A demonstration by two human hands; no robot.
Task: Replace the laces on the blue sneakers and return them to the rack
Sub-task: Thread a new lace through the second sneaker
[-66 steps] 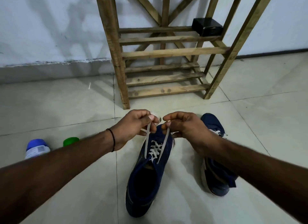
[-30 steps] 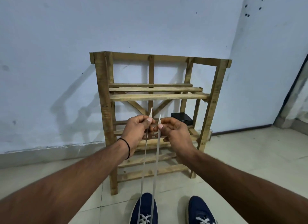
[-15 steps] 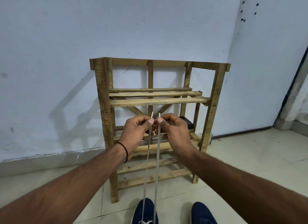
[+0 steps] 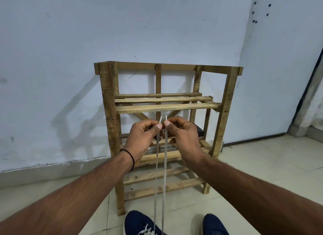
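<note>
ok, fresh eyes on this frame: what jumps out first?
The left hand and right hand meet mid-frame, each pinching one end of a white lace pulled taut up from the blue sneaker at the bottom edge. Behind them a wooden rack stands against the pale wall.

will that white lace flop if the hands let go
Probably flops: the white lace is a thin flat strip, straight only while the left hand and right hand pull it taut. Likely light. Its tips stand unaided above the pinch, so perhaps stiffer there.
</note>
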